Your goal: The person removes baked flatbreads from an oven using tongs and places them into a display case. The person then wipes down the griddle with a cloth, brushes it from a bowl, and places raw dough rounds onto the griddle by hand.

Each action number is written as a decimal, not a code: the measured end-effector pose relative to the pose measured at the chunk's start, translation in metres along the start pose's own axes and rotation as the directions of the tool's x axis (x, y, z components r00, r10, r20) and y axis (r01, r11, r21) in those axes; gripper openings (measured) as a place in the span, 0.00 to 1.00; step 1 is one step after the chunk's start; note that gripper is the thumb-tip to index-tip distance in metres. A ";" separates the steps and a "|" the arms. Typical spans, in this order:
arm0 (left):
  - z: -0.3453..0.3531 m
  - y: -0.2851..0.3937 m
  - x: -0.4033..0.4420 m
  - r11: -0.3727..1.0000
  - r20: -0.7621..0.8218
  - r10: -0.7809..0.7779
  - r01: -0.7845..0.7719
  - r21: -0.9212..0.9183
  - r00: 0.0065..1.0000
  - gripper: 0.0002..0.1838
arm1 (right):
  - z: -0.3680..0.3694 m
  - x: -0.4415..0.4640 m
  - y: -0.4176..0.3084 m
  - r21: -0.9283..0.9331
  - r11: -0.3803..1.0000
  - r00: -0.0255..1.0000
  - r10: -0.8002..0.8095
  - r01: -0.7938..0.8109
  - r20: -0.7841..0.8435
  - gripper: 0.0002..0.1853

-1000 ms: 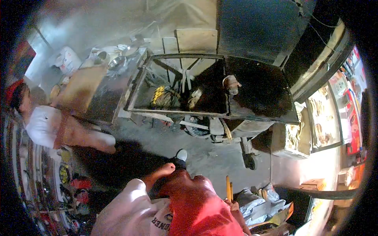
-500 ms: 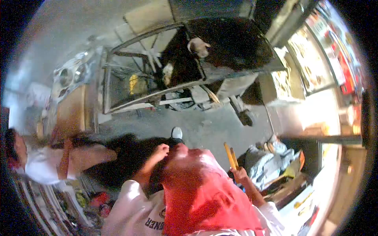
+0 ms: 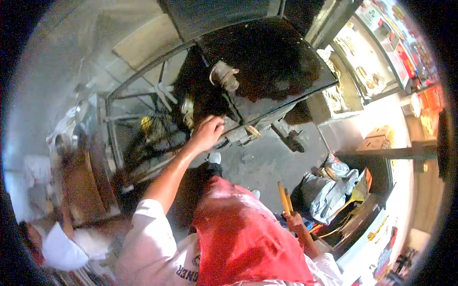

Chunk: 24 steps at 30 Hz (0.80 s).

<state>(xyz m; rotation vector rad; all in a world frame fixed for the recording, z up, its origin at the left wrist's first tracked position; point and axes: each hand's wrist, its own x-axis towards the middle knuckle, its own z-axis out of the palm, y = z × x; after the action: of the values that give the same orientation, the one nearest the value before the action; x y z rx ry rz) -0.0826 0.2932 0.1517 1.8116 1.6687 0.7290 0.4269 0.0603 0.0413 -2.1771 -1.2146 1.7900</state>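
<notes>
My left hand (image 3: pixel 208 135) is stretched forward over the near edge of a dark-topped table (image 3: pixel 281 57). Its fingers are loosely bent and apart, and nothing shows in them. A crumpled greyish-pink cloth (image 3: pixel 224 75) lies on the dark top, a little beyond my fingertips and not touching them. Low at my right side, my right hand (image 3: pixel 293 220) is closed around the lower ends of two yellowish wooden sticks (image 3: pixel 285 197), which point up and forward. Whether the sticks are joined inside my grip is hidden.
The table's left part is an open metal frame (image 3: pixel 110 133). Lit trays of food (image 3: pixel 365 71) stand at the right. Grey plastic bags (image 3: pixel 322 193) lie on the right near a box (image 3: pixel 379 138). Another person in white (image 3: pixel 64 245) is at the lower left.
My left hand has moved from beside my apron forward to the table edge. I have come closer to the table. My right hand still grips the sticks.
</notes>
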 end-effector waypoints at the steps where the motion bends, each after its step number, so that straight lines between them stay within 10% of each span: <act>1: -0.008 -0.002 0.026 0.994 -0.012 0.055 -0.054 0.097 0.998 0.14 | 0.009 -0.009 -0.029 0.033 0.984 0.981 0.178 -0.176 -0.079 0.19; 8: -0.040 -0.029 0.172 0.872 0.081 0.299 -0.307 0.382 0.951 0.26 | 0.084 -0.029 -0.044 0.169 0.935 0.927 0.339 -0.312 -0.161 0.21; 10: -0.027 -0.051 0.194 0.827 0.092 0.400 -0.403 0.392 0.912 0.26 | 0.114 -0.057 -0.059 -0.139 0.988 0.992 0.055 -0.070 -0.110 0.33; 11: -0.021 -0.059 0.206 0.776 0.070 0.486 -0.467 0.425 0.871 0.26 | 0.129 -0.068 -0.114 0.161 0.903 0.877 0.426 -0.398 -0.223 0.32; 18: -0.009 -0.070 0.242 0.787 0.291 0.426 -0.509 0.348 0.857 0.21 | 0.202 -0.096 -0.167 0.371 0.789 0.816 0.565 -0.490 -0.124 0.32; 24: -0.001 -0.079 0.242 0.780 0.283 0.443 -0.521 0.347 0.851 0.16 | 0.221 -0.078 -0.210 0.422 0.902 0.880 0.273 -0.094 -0.389 0.33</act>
<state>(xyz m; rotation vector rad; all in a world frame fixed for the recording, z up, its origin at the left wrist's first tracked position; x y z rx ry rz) -0.1195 0.5395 0.0989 2.5839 1.2980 0.3931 0.1284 0.0669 0.1412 -2.3232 -0.5070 1.3236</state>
